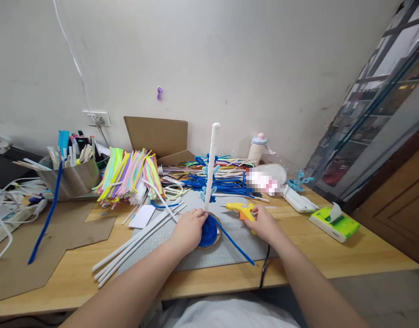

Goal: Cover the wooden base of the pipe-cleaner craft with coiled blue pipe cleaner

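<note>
My right hand (265, 222) is wrapped round the handle of a yellow glue gun (239, 208), whose nozzle points left toward a white wrapped rod (212, 159). The rod stands upright with light and dark blue loops on its far side. At its foot lies a round base covered with a blue pipe cleaner coil (208, 231); a loose blue end (237, 245) runs off to the lower right. My left hand (193, 228) is closed at the coil's left edge and the rod's foot, its fingertips pressed there; what they pinch is too small to make out.
White rods (127, 255) lie left on the grey mat (182, 264). Behind are colourful pipe cleaners (127, 175), blue ones (219, 182) and a metal pot (72, 177). A bottle (256, 150) and tissue pack (335, 224) are at right. A black cable (264, 269) crosses the front edge.
</note>
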### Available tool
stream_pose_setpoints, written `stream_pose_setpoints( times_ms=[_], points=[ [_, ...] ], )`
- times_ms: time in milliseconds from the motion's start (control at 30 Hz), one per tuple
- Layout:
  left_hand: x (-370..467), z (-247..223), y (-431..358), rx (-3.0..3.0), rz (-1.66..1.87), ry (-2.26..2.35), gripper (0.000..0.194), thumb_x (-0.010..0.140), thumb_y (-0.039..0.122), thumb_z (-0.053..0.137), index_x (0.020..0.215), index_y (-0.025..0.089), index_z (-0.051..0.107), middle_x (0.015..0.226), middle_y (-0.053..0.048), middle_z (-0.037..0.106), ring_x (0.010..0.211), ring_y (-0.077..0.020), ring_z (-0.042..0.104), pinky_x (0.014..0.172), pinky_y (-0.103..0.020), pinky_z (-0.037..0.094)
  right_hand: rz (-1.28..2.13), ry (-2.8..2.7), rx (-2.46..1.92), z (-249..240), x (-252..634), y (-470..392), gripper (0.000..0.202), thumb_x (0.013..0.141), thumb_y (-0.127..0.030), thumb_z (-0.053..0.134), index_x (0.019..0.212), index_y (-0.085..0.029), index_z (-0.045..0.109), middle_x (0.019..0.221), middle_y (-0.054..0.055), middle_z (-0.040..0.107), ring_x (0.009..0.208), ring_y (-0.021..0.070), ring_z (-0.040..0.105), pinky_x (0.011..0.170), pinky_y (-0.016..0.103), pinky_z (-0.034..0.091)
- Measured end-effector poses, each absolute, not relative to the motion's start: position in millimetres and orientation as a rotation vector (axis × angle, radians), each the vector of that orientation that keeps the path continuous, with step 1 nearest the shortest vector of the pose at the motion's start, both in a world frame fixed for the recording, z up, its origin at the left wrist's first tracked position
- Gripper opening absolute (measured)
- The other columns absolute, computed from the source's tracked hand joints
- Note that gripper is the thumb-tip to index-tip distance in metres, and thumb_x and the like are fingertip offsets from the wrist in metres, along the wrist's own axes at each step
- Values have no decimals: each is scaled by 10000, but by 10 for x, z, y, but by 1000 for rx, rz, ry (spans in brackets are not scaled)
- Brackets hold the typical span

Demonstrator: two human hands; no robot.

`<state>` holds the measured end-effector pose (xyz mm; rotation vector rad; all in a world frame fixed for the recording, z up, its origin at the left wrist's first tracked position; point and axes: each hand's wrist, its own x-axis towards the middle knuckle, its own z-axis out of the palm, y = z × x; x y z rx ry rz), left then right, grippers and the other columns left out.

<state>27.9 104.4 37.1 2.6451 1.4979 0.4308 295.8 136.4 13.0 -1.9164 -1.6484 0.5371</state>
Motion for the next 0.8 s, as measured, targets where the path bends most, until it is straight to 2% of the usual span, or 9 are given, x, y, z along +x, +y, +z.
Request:
stream_pose_setpoints(
  times_ms=[100, 200, 267, 333, 400, 600, 700, 800],
  points=[
    [280, 356, 975, 2580, 522, 1520, 401, 893, 343, 409, 1265, 235, 516, 1202, -83, 546, 1099, -246, 489, 982, -395, 358, 621, -1570, -1804, 270, 2989, 1279, 457, 713, -375, 595, 1094, -140, 498, 875, 78, 635, 759, 210, 616, 624, 295, 460],
    [320, 313, 873, 2498, 567, 1592, 706, 747, 624, 543, 1332, 241, 445, 1338, -128, 436, 1236, -325, 384, 1042, -467, 288, 1070, -1392, -1513, 414, 3011, 1112, 346, 754, -405, 582, 1015, -179, 557, 747, 7, 605, 632, 141, 587, 564, 252, 468],
    [359, 278, 824, 2457, 538, 1645, 932, 605, 719, 613, 1370, 231, 395, 1395, -171, 362, 1297, -378, 302, 1057, -517, 243, 1421, -1097, -1268, 471, 3024, 994, 282, 704, -349, 675, 917, -199, 569, 670, -29, 565, 575, 107, 557, 557, 229, 475],
    [387, 253, 811, 2439, 493, 1680, 1031, 534, 712, 668, 1389, 222, 366, 1429, -199, 304, 1330, -404, 240, 1064, -543, 210, 1554, -844, -1111, 496, 3048, 900, 295, 640, -241, 748, 853, -210, 547, 649, -47, 545, 566, 86, 545, 555, 201, 478],
    [386, 249, 831, 2418, 456, 1702, 1021, 531, 659, 705, 1394, 239, 357, 1438, -203, 285, 1341, -411, 219, 1060, -552, 210, 1558, -749, -1047, 501, 3094, 827, 301, 633, -181, 759, 829, -210, 533, 652, -45, 546, 564, 78, 538, 530, 173, 466],
    [197, 396, 1005, 2366, 258, 1663, 983, 523, 573, 755, 1391, 377, 338, 1448, -137, 275, 1311, -457, 266, 1016, -580, 271, 1520, -901, -1044, 479, 3294, 638, 162, 762, -253, 685, 809, -181, 548, 638, -11, 565, 579, 92, 525, 531, 169, 455],
    [77, 517, 1160, 2507, 137, 1381, 992, 536, 538, 770, 1401, 392, 306, 1461, -117, 272, 1316, -404, 297, 1043, -519, 280, 1515, -877, -1053, 453, 3313, 575, 176, 743, -245, 703, 805, -176, 554, 638, -14, 563, 582, 94, 518, 531, 177, 453],
    [-14, 620, 1334, 2609, -36, 1108, 963, 549, 505, 783, 1387, 415, 317, 1508, -87, 209, 1357, -390, 221, 1072, -531, 221, 1606, -776, -969, 415, 3254, 551, 217, 713, -263, 728, 824, -182, 559, 647, -27, 545, 570, 89, 503, 521, 192, 449]
  ],
)
